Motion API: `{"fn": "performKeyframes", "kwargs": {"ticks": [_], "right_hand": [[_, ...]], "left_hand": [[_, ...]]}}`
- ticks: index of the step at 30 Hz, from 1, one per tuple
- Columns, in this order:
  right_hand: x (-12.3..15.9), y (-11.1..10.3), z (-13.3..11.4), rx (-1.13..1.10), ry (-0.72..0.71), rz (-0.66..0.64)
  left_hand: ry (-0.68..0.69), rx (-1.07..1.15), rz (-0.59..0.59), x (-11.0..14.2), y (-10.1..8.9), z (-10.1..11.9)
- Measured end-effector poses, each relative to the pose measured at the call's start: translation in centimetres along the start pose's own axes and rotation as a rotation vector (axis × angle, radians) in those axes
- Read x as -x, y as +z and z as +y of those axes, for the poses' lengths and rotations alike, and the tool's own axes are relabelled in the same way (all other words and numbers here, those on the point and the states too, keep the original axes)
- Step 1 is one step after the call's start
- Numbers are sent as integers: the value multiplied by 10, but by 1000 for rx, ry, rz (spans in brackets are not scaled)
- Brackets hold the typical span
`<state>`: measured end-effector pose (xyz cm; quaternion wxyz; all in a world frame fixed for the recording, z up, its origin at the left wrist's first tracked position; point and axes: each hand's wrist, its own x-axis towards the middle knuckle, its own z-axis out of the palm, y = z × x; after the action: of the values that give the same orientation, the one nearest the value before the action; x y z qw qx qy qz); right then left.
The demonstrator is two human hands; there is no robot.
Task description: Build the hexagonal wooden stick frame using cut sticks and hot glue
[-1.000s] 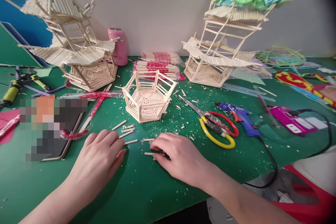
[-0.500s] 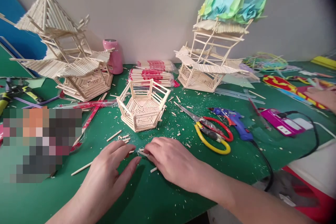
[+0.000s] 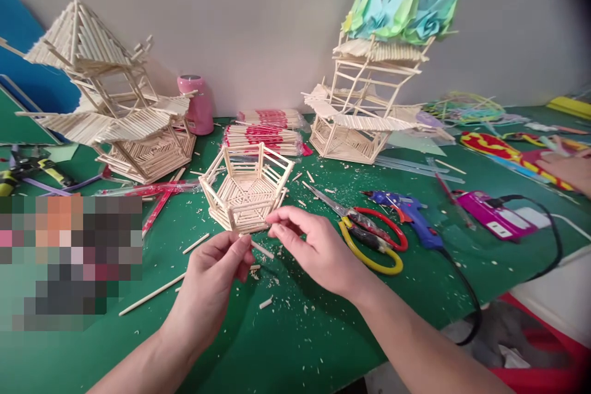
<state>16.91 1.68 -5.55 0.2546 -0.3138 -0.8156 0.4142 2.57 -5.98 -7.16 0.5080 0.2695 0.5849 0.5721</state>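
"Grip, left hand [image 3: 210,277]?"
"Short stick [image 3: 263,250], pale wood, pinched between thumb and fingertips; held just in front of the six-sided stick frame [image 3: 247,192], above the green table [image 3: 277,351]."
"Right hand [image 3: 318,252]?"
"Fingers loosely curled, thumb near forefinger, no stick seen between them. Contact with the frame behind: cannot tell."
"Labels?"
"Stick packets [image 3: 263,138], clear wrap, red-and-white banding, print too small to read. Socket block [image 3: 489,215], magenta, white panel, markings likewise."
"Remaining stock, and obstructions?"
"Scissors [image 3: 357,220], red and yellow handles, right of the right hand. Glue gun [image 3: 409,212], blue, beside them, black cord [image 3: 468,295] trailing. Stick pavilions, two: left [image 3: 133,123]; right [image 3: 355,117], topped with blue-green paper [image 3: 401,12]. Pink bottle [image 3: 198,108], partly behind the left pavilion. Co-worker's hand [image 3: 566,169], far right. Pixelated patch [image 3: 69,258], left, hiding whatever lies beneath."
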Motion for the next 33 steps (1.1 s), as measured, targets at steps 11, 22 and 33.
{"fn": "performKeyframes", "kwargs": {"ticks": [11, 22, 33], "right_hand": [[3, 14, 12, -123, 85, -76], [0, 9, 33, -111, 197, 53], [0, 10, 33, -125, 148, 129]], "left_hand": [[-115, 352, 59, -4, 19, -10], [-192, 482, 209, -20, 33, -9], [-171, 507, 221, -25, 30, -12]]}}
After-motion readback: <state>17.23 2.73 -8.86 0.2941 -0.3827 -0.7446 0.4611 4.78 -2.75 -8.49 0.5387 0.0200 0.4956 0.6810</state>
